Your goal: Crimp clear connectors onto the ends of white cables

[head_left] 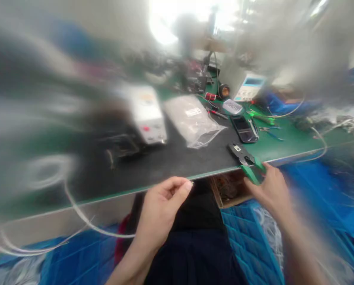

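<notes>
My right hand (270,189) is closed round the green handles of a black-headed hand tool (245,159), whose head rests on the front edge of the workbench (171,162). Below the bench edge, over my dark-clothed lap, my left hand (161,204) has its fingers curled with thumb and forefinger pinched together. What the left hand holds is too small to make out. The picture is heavily smeared at the left and top.
On the bench lie a clear plastic bag (191,118), a white box with a red button (147,113), a dark phone (244,129), a grey remote (232,106), green-handled pliers (261,117) and a meter (250,86). White cables (84,219) hang over blue crates (248,241); a cardboard box (230,190) sits under the edge.
</notes>
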### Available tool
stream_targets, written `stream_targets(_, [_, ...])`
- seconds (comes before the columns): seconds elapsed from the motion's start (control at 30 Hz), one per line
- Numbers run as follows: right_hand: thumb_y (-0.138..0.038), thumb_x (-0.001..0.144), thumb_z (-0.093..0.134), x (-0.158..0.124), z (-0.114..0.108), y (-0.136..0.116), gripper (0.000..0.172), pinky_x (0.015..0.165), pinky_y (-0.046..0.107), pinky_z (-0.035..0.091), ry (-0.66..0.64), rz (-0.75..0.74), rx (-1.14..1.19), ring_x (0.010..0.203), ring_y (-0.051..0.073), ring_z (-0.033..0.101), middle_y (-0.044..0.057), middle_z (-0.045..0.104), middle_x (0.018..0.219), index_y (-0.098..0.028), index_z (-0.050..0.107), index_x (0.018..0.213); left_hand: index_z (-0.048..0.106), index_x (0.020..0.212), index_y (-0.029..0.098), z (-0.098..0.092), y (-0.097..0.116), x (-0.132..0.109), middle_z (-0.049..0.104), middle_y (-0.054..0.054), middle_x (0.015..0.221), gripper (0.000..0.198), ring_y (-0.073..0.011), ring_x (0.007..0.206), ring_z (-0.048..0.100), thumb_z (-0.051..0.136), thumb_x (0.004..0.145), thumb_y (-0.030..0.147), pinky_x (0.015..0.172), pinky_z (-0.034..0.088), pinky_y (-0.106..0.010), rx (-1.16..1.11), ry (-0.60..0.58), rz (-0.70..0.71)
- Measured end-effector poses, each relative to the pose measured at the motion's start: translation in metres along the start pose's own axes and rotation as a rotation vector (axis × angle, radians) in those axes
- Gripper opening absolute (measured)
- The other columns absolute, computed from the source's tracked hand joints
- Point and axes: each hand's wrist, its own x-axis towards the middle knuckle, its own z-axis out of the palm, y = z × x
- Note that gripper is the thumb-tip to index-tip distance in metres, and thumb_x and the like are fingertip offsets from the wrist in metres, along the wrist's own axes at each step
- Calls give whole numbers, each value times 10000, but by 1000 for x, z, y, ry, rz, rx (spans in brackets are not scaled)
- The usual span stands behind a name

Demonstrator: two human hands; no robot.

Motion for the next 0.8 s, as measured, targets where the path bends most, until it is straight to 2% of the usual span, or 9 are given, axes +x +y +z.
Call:
stream_targets(0.07, [-704, 870, 676, 0, -1, -1, 961, 1060, 526, 524, 17, -9, -50, 1277, 424, 602, 266, 619, 1379, -28, 519, 1535, 743, 930, 172, -8, -2, -3, 678, 28, 818, 354, -21, 660, 432, 797, 922, 522, 626, 355, -143, -45, 33, -1])
stream_targets(0.17, [-721, 898, 669, 3, -10, -12, 922, 1097, 565, 488, 114, -90, -21, 1323, 440, 567, 265, 590, 1453, -56, 554, 1527, 745, 938, 168, -17, -5, -7, 681, 24, 827, 334, -19, 649, 423, 804, 923, 496, 622, 354, -148, -100, 61, 2])
stream_targets(0.23, [-656, 941, 675, 12, -22, -32, 745, 1117, 515, 484, 225, -189, 81, 1299, 382, 590, 204, 639, 1407, -111, 639, 1448, 749, 940, 166, -21, -9, -9, 680, 19, 833, 324, -23, 662, 436, 806, 923, 484, 629, 361, -148, -119, 63, 4])
stream_targets(0.3, [-521, 1033, 607, 28, -33, -61, 462, 1113, 430, 485, 297, -318, 220, 1241, 297, 612, 145, 686, 1306, -156, 741, 1283, 751, 944, 166, -24, -11, -10, 673, 14, 835, 319, -31, 687, 460, 801, 928, 480, 645, 376, -145, -124, 60, 13])
stream_targets(0.37, [-423, 1075, 553, 52, -37, -96, 374, 1097, 386, 479, 236, -455, 242, 1215, 266, 590, 132, 690, 1279, -163, 784, 1214, 748, 947, 167, -26, -12, -12, 666, 13, 832, 314, -36, 704, 479, 794, 934, 477, 662, 391, -144, -132, 62, 24])
stream_targets(0.47, [-324, 1076, 533, 89, -26, -143, 337, 1036, 373, 478, 127, -538, 206, 1109, 259, 582, 120, 718, 1184, -176, 824, 1160, 746, 960, 171, -30, -11, -16, 659, 13, 836, 299, -43, 729, 506, 788, 941, 466, 686, 410, -142, -139, 84, 41])
stream_targets(0.6, [-343, 1051, 569, 116, -1, -181, 325, 975, 404, 454, 78, -487, 189, 1069, 289, 591, 141, 724, 1103, -175, 828, 1152, 729, 935, 168, -36, -11, -22, 642, 7, 848, 291, -63, 797, 558, 761, 963, 455, 756, 450, -152, -127, 88, 62])
stream_targets(0.7, [-391, 1042, 574, 120, 6, -192, 335, 886, 392, 432, 84, -391, 226, 1065, 305, 603, 144, 721, 1112, -182, 825, 1121, 728, 928, 175, -40, -13, -24, 651, 8, 878, 277, -71, 847, 583, 754, 969, 447, 809, 470, -158, -133, 70, 77])
stream_targets(0.8, [-368, 1010, 612, 119, 2, -193, 277, 842, 368, 410, 61, -336, 309, 1053, 290, 621, 122, 731, 1120, -198, 828, 1046, 736, 932, 185, -42, -15, -24, 662, 15, 891, 262, -67, 856, 595, 751, 971, 443, 817, 473, -152, -146, 63, 83])
